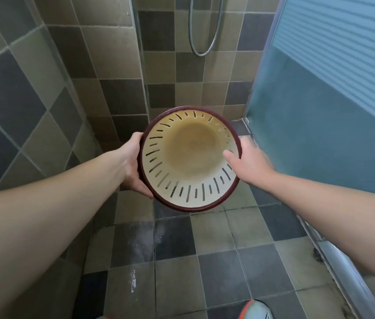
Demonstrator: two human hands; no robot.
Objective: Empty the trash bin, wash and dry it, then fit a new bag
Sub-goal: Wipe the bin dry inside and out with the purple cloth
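Walls [103, 54]: checkered tiles in grey, tan and dark squares, rising beyond both hands and to the left of the left forearm.
Floor [218, 254]: the same checkered tiles, below the hands, with pale smears under the left hand's side.
Shower door [334, 116]: frosted blue glass panel just right of the right hand, ribbed in its upper part, its metal track running down past the right forearm.
Trash bin [190, 158]: round, cream-coloured, with a dark red rim and slotted sides; held in the air between the two hands, its open mouth facing the camera, the inside bottom stained brownish.
Left hand [133, 163]: grasping the bin's left rim, fingers curled under the edge.
Right hand [249, 162]: holds the right rim, thumb lying inside the bin.
Shower hose [205, 26]: metal loop hanging on the wall, well beyond the bin.
Shoe [254, 310]: grey and orange toe on the floor, below the right forearm.
Writing: none legible.
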